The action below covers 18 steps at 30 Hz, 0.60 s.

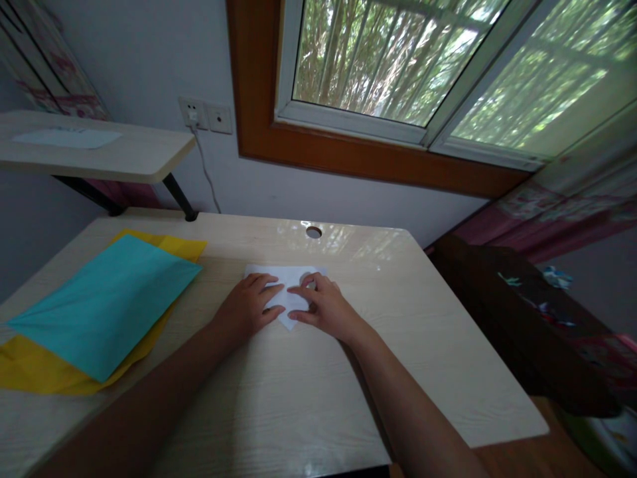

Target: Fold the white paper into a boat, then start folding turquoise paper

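Bare forearms (164,392) loomed closest, and there, under the left grip (251,302) and right grip (326,305), both unclenched, white paper (286,299) lay on the surface (438,345), straight-topped, tapering to a nearside point!

Dim rm; daylight thru window (418,79), w/ near-blown-out spots in the foliage (343,60). Bench (438,345) catches glare + leafy reflections nr its back edge; soft shadow beside L forearm (159,392). Dark furniture (502,312) on R loses detail. White paper (290,321) shows little texture. Pic a bit soft overall; wide-angle stretch + blur twd edges, esp. R curtain (587,192).
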Each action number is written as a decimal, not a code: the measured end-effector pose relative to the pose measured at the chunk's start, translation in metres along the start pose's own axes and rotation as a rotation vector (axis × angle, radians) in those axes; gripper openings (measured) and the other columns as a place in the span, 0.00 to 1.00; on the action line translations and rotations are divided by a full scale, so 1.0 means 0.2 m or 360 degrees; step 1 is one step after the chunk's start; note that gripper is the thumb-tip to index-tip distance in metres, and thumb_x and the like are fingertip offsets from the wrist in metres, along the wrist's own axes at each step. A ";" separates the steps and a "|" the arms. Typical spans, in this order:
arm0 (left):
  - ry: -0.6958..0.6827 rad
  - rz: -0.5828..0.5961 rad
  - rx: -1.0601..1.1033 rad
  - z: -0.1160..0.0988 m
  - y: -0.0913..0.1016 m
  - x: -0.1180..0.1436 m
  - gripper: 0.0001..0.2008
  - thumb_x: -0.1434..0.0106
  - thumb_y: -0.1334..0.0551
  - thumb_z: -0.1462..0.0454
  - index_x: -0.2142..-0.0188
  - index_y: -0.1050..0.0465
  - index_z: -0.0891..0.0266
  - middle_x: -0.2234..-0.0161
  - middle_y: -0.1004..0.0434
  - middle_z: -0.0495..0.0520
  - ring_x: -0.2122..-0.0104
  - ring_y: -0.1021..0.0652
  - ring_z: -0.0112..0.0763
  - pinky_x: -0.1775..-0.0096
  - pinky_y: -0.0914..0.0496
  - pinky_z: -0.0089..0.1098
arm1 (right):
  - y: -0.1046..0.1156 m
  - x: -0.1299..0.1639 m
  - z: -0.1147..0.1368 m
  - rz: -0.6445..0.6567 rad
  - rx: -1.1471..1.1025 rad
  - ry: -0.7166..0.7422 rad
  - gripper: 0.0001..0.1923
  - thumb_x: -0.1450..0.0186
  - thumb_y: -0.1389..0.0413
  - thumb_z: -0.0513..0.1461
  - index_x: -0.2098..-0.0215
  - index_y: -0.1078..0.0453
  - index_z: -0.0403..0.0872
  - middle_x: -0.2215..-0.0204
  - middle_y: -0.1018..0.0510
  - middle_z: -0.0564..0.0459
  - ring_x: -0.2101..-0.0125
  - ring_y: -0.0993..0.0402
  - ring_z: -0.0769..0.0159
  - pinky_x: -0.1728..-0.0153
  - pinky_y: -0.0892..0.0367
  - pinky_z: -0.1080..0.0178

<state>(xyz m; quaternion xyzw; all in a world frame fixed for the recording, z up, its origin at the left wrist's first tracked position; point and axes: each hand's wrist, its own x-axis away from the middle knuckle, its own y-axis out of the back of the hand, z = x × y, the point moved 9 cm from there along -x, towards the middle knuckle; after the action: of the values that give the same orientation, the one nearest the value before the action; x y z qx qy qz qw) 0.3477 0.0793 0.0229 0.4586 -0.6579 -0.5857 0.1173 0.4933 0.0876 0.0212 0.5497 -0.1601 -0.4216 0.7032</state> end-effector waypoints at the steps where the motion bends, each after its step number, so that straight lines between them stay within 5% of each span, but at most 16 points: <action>1: 0.0003 -0.0004 0.0006 0.00 0.00 0.00 0.21 0.33 0.38 0.57 0.44 0.28 0.62 0.47 0.27 0.62 0.47 0.28 0.45 0.44 0.32 0.47 | 0.00 0.00 0.00 0.0009 0.0003 0.0006 0.27 0.37 0.37 0.53 0.42 0.30 0.56 0.48 0.31 0.44 0.50 0.31 0.54 0.50 0.33 0.51; 18: 0.0061 -0.0055 -0.0010 0.03 0.00 0.00 0.18 0.32 0.40 0.60 0.45 0.26 0.62 0.48 0.27 0.62 0.47 0.30 0.47 0.43 0.32 0.49 | 0.01 -0.01 0.04 0.0075 0.0073 0.0058 0.28 0.34 0.42 0.55 0.39 0.32 0.55 0.46 0.31 0.43 0.50 0.30 0.53 0.50 0.32 0.51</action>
<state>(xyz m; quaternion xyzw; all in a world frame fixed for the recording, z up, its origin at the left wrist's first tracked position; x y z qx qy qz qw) 0.3430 0.0831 0.0214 0.4807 -0.6456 -0.5809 0.1213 0.4867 0.0841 0.0266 0.5693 -0.1697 -0.3910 0.7030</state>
